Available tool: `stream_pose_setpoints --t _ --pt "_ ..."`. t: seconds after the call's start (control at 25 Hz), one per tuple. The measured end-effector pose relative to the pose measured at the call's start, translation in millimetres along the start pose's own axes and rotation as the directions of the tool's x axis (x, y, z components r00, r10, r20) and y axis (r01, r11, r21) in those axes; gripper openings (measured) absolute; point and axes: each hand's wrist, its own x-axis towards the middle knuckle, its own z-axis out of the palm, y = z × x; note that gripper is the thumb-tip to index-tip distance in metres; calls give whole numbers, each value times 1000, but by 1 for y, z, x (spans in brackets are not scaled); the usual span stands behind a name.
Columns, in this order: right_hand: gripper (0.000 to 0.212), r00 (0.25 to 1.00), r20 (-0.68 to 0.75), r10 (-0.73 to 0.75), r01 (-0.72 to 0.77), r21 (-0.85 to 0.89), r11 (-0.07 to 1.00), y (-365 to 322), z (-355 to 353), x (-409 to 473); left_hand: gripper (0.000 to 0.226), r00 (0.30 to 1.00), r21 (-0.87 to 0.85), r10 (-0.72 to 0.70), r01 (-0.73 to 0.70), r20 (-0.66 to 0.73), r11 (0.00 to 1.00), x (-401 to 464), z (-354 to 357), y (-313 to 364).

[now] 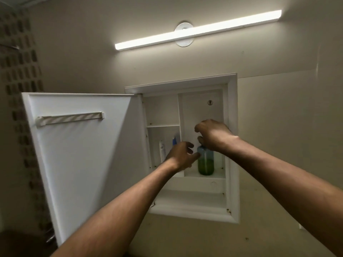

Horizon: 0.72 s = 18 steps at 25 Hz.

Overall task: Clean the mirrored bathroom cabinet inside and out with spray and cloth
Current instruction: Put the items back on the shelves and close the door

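Cabinet [233, 145] recessed in wall, centre-right of frame, door [83, 164] swung open to the left w/ a rail [70, 117] across its inner face. Spray bottle [205, 162] upright on the right compartment's shelf, long axis vertical, green liquid in lower part, neck up under the right hand [213, 135]. Right hand curled over the bottle top, gripping it. Left hand [182, 156] at the bottle's left side, fingers loosely spread, thumb touching the body. White tube [162, 152] & blue item [174, 141] upright in left compartment. Light bar [196, 30] at top of frame.
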Motion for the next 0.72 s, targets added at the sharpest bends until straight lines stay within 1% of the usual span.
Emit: stream_pose_setpoints --t 0.12,0.2,0.24,0.32,0.4,0.44,0.52,0.6,0.72 --pt "15 978 -170 -123 141 93 986 -25 -3 -24 41 994 -30 -9 6 -107 1000 -36 -14 -8" --pt "12 950 -230 -209 246 146 958 -49 -5 -38 33 985 -2 0 0 -172 1000 -67 -23 -16" --pt "13 938 -243 -248 291 162 943 -62 -5 -44 31 975 58 5 8 -223 998 -82 -28 -21" --pt "16 891 -293 -346 411 198 890 -92 -8 -48 28 930 219 36 48 -365 974 -115 -41 -32" --pt "19 823 -347 -450 540 228 810 -120 -11 -50 26 876 301 63 96 -479 949 -146 -53 -42" --pt "20 780 -371 -504 605 239 759 -136 -12 -50 24 854 307 63 116 -516 945 -162 -61 -49" --pt "25 697 -405 -591 706 245 665 -166 -16 -49 19 823 259 49 122 -566 958 -189 -77 -60" --pt "30 617 -466 -634 774 210 598 -200 -21 -50 13 778 229 16 166 -629 959 -215 -95 -69" --pt "28 502 -584 -638 833 126 539 -241 -29 -59 7 686 227 -15 261 -728 938 -251 -113 -73"
